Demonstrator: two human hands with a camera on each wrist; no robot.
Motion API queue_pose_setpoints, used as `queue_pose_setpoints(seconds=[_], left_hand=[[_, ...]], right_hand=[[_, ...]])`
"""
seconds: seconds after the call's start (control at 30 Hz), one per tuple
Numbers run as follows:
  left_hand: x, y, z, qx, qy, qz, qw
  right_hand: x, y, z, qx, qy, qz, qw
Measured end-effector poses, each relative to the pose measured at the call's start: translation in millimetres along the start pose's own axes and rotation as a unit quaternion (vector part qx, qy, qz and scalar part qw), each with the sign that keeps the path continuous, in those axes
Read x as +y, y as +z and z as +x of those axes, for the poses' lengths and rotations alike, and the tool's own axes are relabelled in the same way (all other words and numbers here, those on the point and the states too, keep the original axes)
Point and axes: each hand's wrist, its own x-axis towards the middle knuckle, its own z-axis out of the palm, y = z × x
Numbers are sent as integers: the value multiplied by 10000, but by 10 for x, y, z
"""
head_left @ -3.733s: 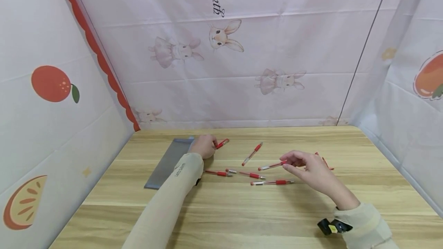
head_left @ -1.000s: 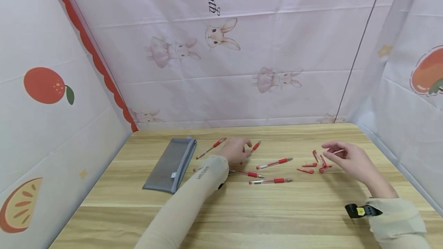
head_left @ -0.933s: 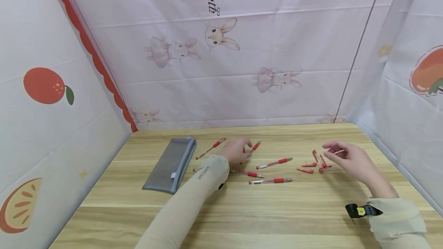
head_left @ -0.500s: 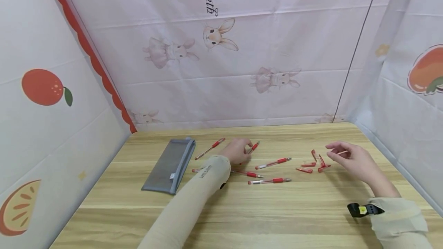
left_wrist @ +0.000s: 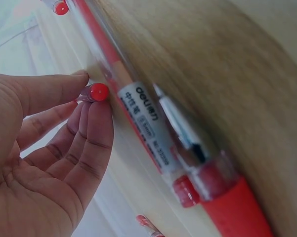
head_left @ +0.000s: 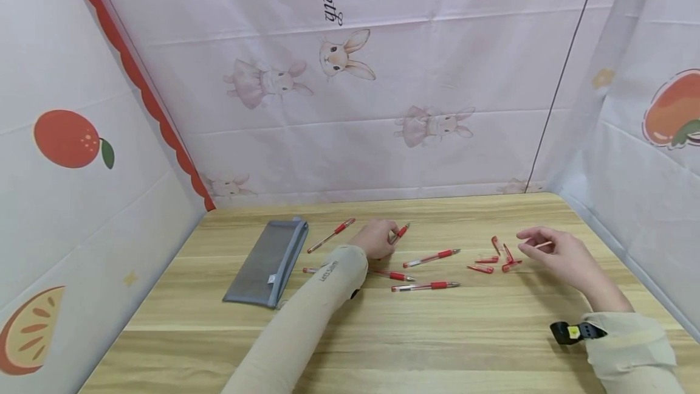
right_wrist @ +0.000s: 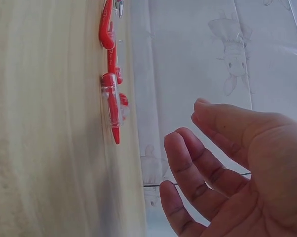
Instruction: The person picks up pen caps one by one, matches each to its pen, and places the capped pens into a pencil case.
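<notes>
My left hand (head_left: 376, 239) pinches an uncapped red gel pen (head_left: 401, 233) between thumb and fingers near the back of the table. In the left wrist view, the red end of that pen (left_wrist: 99, 92) shows at the fingertips. My right hand (head_left: 555, 255) hovers with relaxed fingers and nothing in them, just right of several loose red pen caps (head_left: 480, 269). The right wrist view shows the caps (right_wrist: 111, 101) apart from that hand. More uncapped red pens lie around the left hand, among them one at centre (head_left: 432, 258) and one nearer (head_left: 425, 286).
A grey mesh pencil case (head_left: 268, 260) lies flat on the left, with a red pen (head_left: 331, 236) beside it. Another pen (head_left: 394, 275) is partly covered by the left sleeve. Printed cloth walls (head_left: 350, 157) enclose the wooden table (head_left: 415, 339).
Since the earliest frame, my left hand has moved right to a different pen. The right hand has let go of its pen and shifted right past the caps. Recently, only slight motion.
</notes>
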Motion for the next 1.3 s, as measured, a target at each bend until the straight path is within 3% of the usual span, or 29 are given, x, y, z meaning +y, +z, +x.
queue_pose_setpoints(seconds=[0.67,0.93,1.3], left_hand=[[-88,41,8,88,-65,-52,9999],[-64,-63,-65,-11,-140,-291,9995],[-130,-140,-162,-30,325,-710,9969]], right_hand=[[27,104,-9,-354,-79,-7,9993],[52,158,47,-335,-61,-245,9991],[76,214,135,-487,-9,-426,9979]])
